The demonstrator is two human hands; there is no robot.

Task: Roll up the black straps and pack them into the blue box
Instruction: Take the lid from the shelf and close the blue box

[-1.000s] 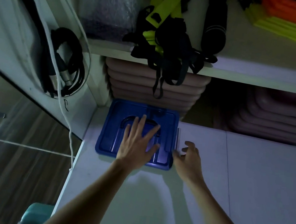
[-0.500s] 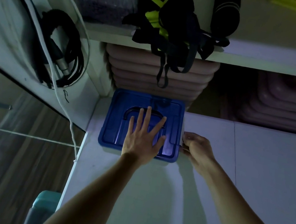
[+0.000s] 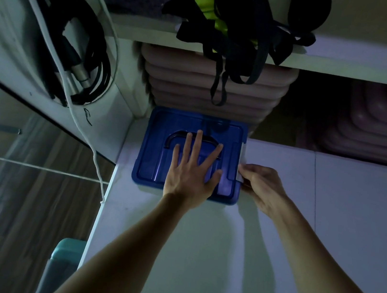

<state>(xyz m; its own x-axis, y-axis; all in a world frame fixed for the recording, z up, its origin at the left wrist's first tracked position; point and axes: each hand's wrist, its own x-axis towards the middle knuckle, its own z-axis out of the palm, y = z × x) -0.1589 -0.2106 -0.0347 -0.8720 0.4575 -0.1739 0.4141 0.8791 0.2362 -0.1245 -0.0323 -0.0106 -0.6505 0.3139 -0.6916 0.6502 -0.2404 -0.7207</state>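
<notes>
Hands on the box lid, frame centre.
My left hand (image 3: pixel 192 171) presses flat on the blue box (image 3: pixel 157 146); my right hand (image 3: pixel 260 185) pinches its side clip (image 3: pixel 241 158).

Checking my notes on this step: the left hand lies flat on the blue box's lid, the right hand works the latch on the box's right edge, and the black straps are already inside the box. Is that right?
Not quite. The head view shows the black straps hanging off the shelf above the blue box, not inside it. The rest stands: the left hand lies flat on the lid, and the right hand works the latch on the right edge.

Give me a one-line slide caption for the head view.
Left hand pressed flat on the blue box lid while the right hand pinches its side latch; black straps hang from the shelf above.
</notes>
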